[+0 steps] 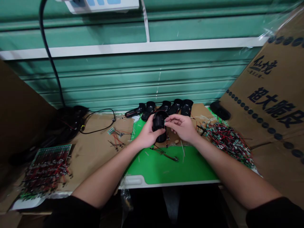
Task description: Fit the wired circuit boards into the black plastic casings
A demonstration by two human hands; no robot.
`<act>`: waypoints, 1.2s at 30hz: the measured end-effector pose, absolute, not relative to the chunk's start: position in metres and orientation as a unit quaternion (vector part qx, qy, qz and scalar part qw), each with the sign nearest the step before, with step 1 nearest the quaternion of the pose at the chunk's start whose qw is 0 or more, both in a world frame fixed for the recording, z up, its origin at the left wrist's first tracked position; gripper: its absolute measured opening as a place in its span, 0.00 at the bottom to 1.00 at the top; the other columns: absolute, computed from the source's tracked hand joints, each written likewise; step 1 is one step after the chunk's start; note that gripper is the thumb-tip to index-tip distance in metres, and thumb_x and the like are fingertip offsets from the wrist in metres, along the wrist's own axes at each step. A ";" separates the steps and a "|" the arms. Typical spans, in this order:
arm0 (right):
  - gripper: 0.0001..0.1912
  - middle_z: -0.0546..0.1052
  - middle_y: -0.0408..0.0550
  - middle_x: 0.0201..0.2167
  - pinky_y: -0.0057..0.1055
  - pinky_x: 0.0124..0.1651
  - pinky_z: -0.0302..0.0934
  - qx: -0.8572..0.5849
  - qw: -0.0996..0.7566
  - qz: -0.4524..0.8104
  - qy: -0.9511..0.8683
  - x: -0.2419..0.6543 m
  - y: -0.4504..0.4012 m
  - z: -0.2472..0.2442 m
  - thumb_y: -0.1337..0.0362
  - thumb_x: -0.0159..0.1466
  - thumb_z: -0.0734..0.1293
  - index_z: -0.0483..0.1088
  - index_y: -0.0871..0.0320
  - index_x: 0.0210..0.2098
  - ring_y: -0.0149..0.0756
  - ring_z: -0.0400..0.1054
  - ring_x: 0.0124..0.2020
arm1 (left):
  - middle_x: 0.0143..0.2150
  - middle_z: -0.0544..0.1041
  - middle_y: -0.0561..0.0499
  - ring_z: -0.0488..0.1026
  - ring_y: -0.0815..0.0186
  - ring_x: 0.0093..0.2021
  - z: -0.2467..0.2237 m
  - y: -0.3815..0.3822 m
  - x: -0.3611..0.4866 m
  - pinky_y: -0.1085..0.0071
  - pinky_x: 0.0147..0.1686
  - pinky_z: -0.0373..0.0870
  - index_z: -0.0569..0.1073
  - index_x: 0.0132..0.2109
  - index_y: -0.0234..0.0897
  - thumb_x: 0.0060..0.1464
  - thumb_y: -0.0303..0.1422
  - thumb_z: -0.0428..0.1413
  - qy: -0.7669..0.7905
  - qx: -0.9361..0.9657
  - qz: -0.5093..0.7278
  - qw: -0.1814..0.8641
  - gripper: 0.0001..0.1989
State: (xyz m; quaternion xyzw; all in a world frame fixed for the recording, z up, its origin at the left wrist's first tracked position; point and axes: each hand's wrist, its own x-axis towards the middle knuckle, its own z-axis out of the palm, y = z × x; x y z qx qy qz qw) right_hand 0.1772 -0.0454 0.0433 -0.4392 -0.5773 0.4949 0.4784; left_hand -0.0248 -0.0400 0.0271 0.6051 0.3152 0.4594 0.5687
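My left hand (151,132) is closed around a black plastic housing (160,122), which has a rounded, hollow upper end and a narrower lower part. At the housing's right side, the thumb and fingers of my right hand (178,126) are pinched together. Whatever sits in that pinch is too small and hidden to name. Just below the hands, a small wired part with red and black leads (167,155) lies on the green board (152,172). Similar black housings (165,106) stand in a row behind the one I hold.
To the right is a heap of small wired circuit boards (229,142); on the left lies a panel of wired boards (47,167). A few loose boards (116,133) rest on cardboard. Cardboard walls (268,104) flank the bench, with a green slatted wall (133,76) behind. A black cable (48,52) hangs left.
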 end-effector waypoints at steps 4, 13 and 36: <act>0.34 0.77 0.46 0.28 0.22 0.26 0.59 -0.444 0.476 0.501 -0.570 0.178 -0.045 0.043 0.41 0.53 0.83 0.78 0.64 0.44 0.22 0.65 0.24 | 0.57 0.76 0.45 0.73 0.54 0.59 0.028 -0.041 -0.025 0.59 0.64 0.69 0.68 0.64 0.38 0.49 0.36 0.73 0.316 0.602 0.458 0.573 0.38; 0.35 0.77 0.46 0.28 0.21 0.26 0.60 -0.447 0.473 0.507 -0.564 0.180 -0.044 0.039 0.41 0.53 0.83 0.79 0.64 0.44 0.21 0.64 0.23 | 0.58 0.76 0.44 0.72 0.53 0.61 0.027 -0.041 -0.024 0.57 0.66 0.67 0.68 0.64 0.38 0.49 0.35 0.72 0.311 0.610 0.464 0.562 0.37; 0.36 0.78 0.49 0.28 0.23 0.26 0.59 -0.463 0.482 0.468 -0.579 0.177 -0.046 0.039 0.38 0.51 0.83 0.79 0.65 0.39 0.23 0.65 0.23 | 0.58 0.74 0.44 0.71 0.53 0.62 0.023 -0.041 -0.023 0.57 0.68 0.66 0.67 0.64 0.36 0.53 0.33 0.69 0.308 0.632 0.458 0.544 0.34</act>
